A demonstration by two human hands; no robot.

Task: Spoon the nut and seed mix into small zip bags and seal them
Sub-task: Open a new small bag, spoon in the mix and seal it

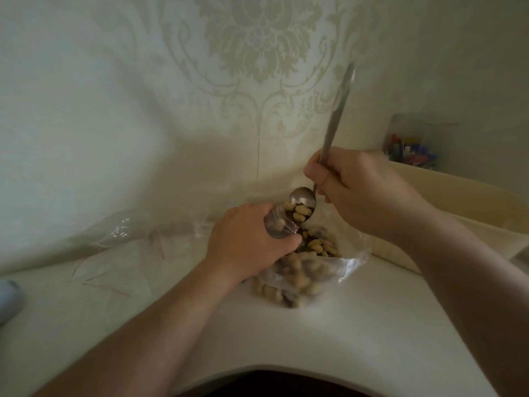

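Pinching spoon and bag, mid-pour.
My right hand (363,193) pinches the spoon (303,202) low on its handle; my left hand (246,239) grips the small zip bag (279,224) at 9 o'clock of the bowl. It's limp, slippery film, so I'd hold near the mouth.

Left hand (249,239) hides most of the small zip bag (279,224)

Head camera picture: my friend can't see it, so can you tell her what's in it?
The right hand tips a metal spoon of nuts and seeds into a small zip bag that the left hand grips. Under them, a bigger clear bag of the mix lies on a pale table by a patterned wall.
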